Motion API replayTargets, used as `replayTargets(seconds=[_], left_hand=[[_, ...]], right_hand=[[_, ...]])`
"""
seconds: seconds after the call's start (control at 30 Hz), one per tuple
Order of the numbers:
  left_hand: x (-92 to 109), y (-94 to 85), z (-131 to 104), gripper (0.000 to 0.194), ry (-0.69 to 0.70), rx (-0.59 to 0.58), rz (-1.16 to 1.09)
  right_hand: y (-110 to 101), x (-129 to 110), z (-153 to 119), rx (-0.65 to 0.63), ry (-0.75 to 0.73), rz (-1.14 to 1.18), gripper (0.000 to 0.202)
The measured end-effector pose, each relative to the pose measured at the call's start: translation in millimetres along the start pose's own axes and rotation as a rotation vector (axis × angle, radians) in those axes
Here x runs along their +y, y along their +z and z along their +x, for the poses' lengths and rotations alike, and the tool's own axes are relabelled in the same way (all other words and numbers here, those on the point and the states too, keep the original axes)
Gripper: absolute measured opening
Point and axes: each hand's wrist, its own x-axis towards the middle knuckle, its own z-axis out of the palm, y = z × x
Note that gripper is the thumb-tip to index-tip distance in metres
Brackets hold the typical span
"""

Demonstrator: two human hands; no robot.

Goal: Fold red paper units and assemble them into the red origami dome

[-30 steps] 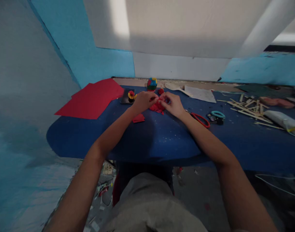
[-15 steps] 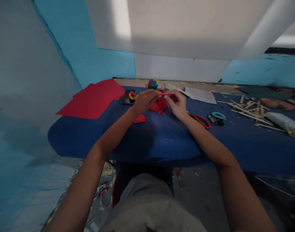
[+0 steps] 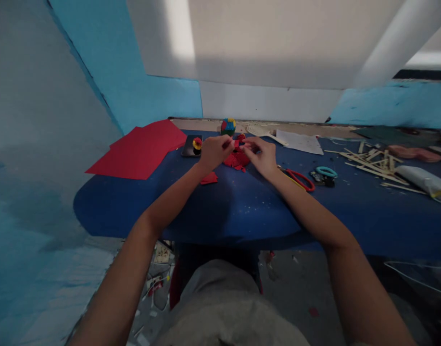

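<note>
A small red paper piece (image 3: 236, 143) is pinched in the fingertips of my left hand (image 3: 216, 153). My right hand (image 3: 261, 154) has its fingers curled at the other side of the piece, thumb and forefinger close together; whether they grip it is too small to tell. Just below and behind my hands lies a heap of folded red paper pieces (image 3: 235, 159). Nearer to me, by my left wrist, rests a small stack of red paper (image 3: 209, 179). A yellow and red folded flower (image 3: 197, 144) stands on a dark phone (image 3: 187, 145) left of my left hand.
Large red sheets (image 3: 141, 151) lie at the left of the blue table (image 3: 162, 211). A multicoloured folded ball (image 3: 228, 127) stands at the back. To the right are red-handled scissors (image 3: 301, 179), a teal-handled tool (image 3: 326, 173), wooden sticks (image 3: 377, 164) and a white roll (image 3: 420, 181).
My fingertips have drawn slightly apart, and the red piece between them now shows upright instead of flat. My left hand's fingers are more curled.
</note>
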Motion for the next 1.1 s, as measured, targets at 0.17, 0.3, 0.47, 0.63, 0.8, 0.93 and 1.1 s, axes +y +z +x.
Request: replayTargets(seconds=[0.17,0.3,0.47,0.63,0.8,0.93,1.1], left_hand=[[3,3.5,-2,0.027,-0.038,-0.019,-0.100],[0,0.1,1,0.032,-0.058,-0.096,-0.350],[-5,-5.0,6,0.036,-0.039,-0.073,-0.549],[-6,-6.6,7,0.029,-0.040,-0.072,-0.461],[-8,-3.9,5,0.025,-0.012,-0.188,-0.419],[-8,-3.8,5,0.028,-0.039,-0.231,-0.406],[-5,-7.7,6,0.026,-0.086,-0.266,-0.473]], right_hand=[[2,-4,-4,-0.054,-0.089,-0.017,0.024],[4,-2,-3,-0.098,-0.021,0.093,0.029],[5,6,4,-0.027,0.120,0.348,0.023],[6,7,6,0.045,0.141,0.360,0.010],[5,3,4,-0.023,0.092,0.268,0.010],[1,0,2,-0.037,0.033,0.113,0.011],[-4,-5,1,-0.033,-0.105,-0.006,0.014]])
